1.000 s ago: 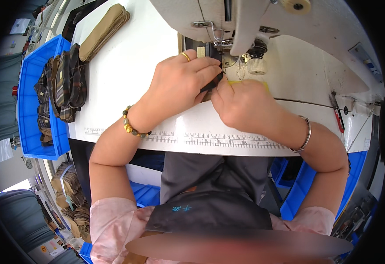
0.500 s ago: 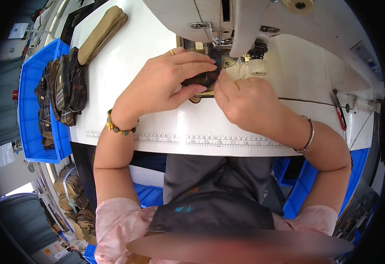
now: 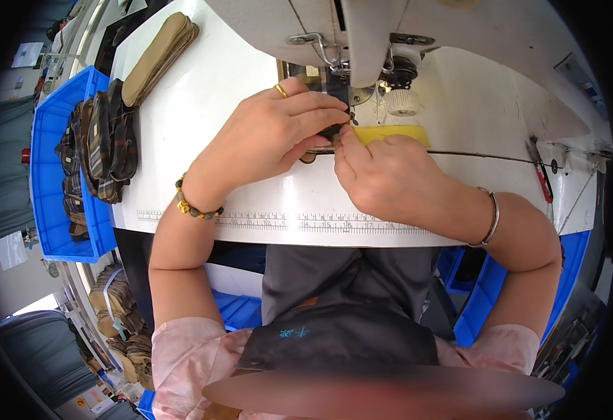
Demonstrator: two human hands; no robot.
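A dark plaid fabric piece (image 3: 332, 85) lies at the needle area of the white sewing machine (image 3: 278, 28), mostly covered by my hands. My left hand (image 3: 275, 133) bends over it, fingers and thumb gripping its near part. Close beside it, my right hand (image 3: 390, 175) is closed in a pinch at the fabric's right edge, thumb and index fingertips touching it. What exactly lies between those tips is hidden. Just behind the right knuckles shows a flat yellow strip (image 3: 404, 133), partly covered by the hand.
Folded tan fabric pieces (image 3: 156, 63) lie at the table's far left. A blue bin (image 3: 40, 175) holds several plaid pieces. Red-handled snips (image 3: 544, 183) rest at the right. A printed ruler (image 3: 306, 222) runs along the table's front. A ribbed white knob (image 3: 402, 103) stands beside the needle area.
The yellow strip has come into sight behind my right hand. Both hands stay at the fabric, which shows less between them. The machine sits slightly farther left in view.
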